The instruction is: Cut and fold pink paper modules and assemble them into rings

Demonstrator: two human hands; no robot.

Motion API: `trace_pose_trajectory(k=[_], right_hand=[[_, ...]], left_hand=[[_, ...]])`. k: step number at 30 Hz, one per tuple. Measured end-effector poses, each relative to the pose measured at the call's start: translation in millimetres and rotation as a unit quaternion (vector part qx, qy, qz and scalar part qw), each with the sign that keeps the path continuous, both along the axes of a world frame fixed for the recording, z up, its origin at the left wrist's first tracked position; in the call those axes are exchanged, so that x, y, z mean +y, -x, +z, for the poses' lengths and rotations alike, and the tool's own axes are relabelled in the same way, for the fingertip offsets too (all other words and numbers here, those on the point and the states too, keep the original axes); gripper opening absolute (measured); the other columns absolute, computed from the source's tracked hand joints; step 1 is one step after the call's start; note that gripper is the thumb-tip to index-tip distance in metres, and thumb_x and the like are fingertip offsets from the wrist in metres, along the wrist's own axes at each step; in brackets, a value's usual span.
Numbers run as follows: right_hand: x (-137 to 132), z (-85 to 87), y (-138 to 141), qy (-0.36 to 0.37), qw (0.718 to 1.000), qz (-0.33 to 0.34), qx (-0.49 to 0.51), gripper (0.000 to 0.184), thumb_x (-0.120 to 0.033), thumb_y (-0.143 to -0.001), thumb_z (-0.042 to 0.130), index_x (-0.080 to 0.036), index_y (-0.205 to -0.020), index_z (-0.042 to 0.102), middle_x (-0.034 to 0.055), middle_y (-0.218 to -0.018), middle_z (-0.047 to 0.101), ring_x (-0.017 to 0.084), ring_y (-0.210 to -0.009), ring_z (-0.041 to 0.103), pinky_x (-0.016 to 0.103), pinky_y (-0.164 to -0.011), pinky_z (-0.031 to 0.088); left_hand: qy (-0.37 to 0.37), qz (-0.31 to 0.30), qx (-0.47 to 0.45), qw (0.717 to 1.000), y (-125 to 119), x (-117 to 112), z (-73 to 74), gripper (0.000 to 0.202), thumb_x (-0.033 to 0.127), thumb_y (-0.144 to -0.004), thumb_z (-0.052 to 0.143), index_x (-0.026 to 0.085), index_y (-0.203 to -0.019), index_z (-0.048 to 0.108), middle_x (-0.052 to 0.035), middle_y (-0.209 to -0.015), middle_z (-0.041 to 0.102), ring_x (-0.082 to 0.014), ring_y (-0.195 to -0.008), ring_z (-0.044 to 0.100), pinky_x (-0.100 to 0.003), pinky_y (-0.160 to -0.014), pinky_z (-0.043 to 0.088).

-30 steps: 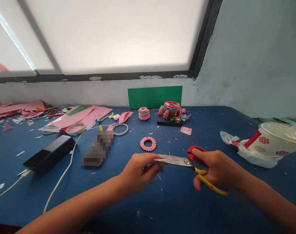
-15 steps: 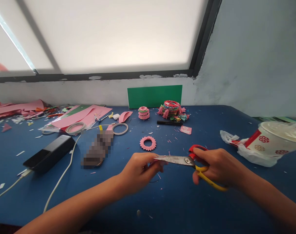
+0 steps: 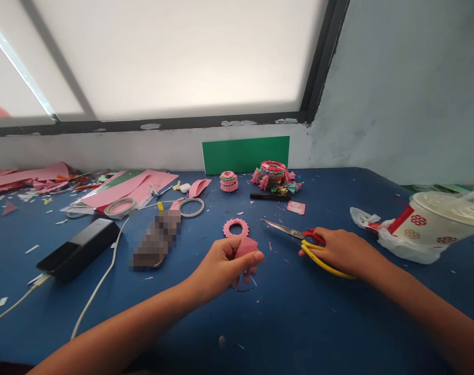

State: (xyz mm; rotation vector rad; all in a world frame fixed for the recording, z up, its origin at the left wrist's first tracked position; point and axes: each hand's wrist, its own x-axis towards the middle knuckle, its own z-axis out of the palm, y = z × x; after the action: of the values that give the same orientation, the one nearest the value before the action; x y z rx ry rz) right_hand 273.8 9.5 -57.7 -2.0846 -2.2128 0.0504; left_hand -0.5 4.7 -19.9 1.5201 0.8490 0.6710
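Between the thumb and fingers of my left hand is a small folded piece of pink paper. My right hand grips scissors with red and yellow handles, held low over the table with their blades together and pointing left. The blade tip is apart from the paper. Just beyond my left hand lies a pink toothed paper ring. Farther back stand a small stack of pink and green rings and a larger multicoloured paper stack.
A black pen and a pink patterned card lie behind the scissors. Tape rolls, pink sheets, a black device and its white cable are at left. At right a paper cup sits in a plastic bag.
The scissors have come away from the paper, moving right and down toward the table. In my left hand the pink paper now shows its broad face.
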Motion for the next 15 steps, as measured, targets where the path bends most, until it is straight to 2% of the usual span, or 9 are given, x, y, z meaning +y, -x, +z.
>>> trace_pose_trajectory(k=[2, 5, 8, 10, 13, 15], right_hand=[[4.7, -7.3, -6.9, -0.001, 1.000, 0.013, 0.021, 0.045, -0.059, -0.074, 0.048, -0.019, -0.088, 0.062, 0.0084, -0.073, 0.067, 0.025, -0.059, 0.062, 0.027, -0.046, 0.037], [6.8, -10.1, -10.9, -0.022, 0.996, 0.044, 0.071, 0.039, -0.051, -0.077, 0.049, -0.018, -0.093, 0.063, 0.0085, -0.085, 0.068, 0.023, -0.069, 0.063, 0.029, -0.055, 0.043], [2.0, -0.7, -2.4, -0.070, 0.991, 0.047, 0.101, 0.037, -0.050, -0.078, 0.049, -0.018, -0.092, 0.063, 0.0096, -0.094, 0.065, 0.025, -0.081, 0.061, 0.032, -0.065, 0.045], [-4.9, 10.3, 11.5, -0.076, 0.984, 0.051, 0.150, 0.035, -0.050, -0.081, 0.047, -0.019, -0.089, 0.062, 0.0078, -0.090, 0.064, 0.023, -0.079, 0.060, 0.032, -0.066, 0.045], [-18.1, 25.5, 40.3, -0.006, 0.950, 0.104, 0.294, 0.037, -0.051, -0.084, 0.042, -0.019, -0.083, 0.061, 0.0026, -0.075, 0.063, 0.017, -0.064, 0.057, 0.027, -0.057, 0.044], [-25.5, 30.4, 58.7, 0.033, 0.916, 0.132, 0.378, 0.033, -0.049, -0.084, 0.046, -0.019, -0.083, 0.060, 0.0022, -0.076, 0.063, 0.016, -0.068, 0.058, 0.026, -0.058, 0.045]], left_hand=[[0.005, 0.014, 0.002, 1.000, -0.3, 1.5, -1.8, 0.031, 0.040, -0.071, 0.064, 0.015, -0.067, 0.047, 0.0059, -0.051, 0.049, -0.0045, -0.041, 0.045, -0.014, -0.035, 0.033], [0.019, 0.023, -0.007, 1.000, -1.7, 1.9, -2.8, 0.032, 0.042, -0.073, 0.061, 0.016, -0.066, 0.043, 0.0069, -0.049, 0.046, -0.0048, -0.039, 0.043, -0.014, -0.035, 0.032], [0.026, 0.014, -0.006, 1.000, -3.9, 0.8, -2.5, 0.029, 0.043, -0.076, 0.056, 0.016, -0.071, 0.045, 0.0075, -0.051, 0.043, -0.0047, -0.039, 0.041, -0.015, -0.035, 0.033], [0.019, -0.003, 0.018, 1.000, -5.0, -0.2, -2.9, 0.028, 0.043, -0.077, 0.055, 0.016, -0.076, 0.049, 0.0080, -0.052, 0.040, -0.0042, -0.039, 0.038, -0.015, -0.036, 0.033], [0.008, -0.029, 0.075, 0.997, -5.3, -1.7, -5.7, 0.032, 0.045, -0.077, 0.054, 0.015, -0.088, 0.053, 0.0072, -0.057, 0.039, -0.0043, -0.042, 0.036, -0.015, -0.038, 0.033], [0.000, -0.047, 0.106, 0.993, -4.6, -2.3, -8.8, 0.036, 0.047, -0.077, 0.053, 0.017, -0.096, 0.053, 0.0058, -0.063, 0.041, -0.0056, -0.048, 0.038, -0.015, -0.040, 0.033]])
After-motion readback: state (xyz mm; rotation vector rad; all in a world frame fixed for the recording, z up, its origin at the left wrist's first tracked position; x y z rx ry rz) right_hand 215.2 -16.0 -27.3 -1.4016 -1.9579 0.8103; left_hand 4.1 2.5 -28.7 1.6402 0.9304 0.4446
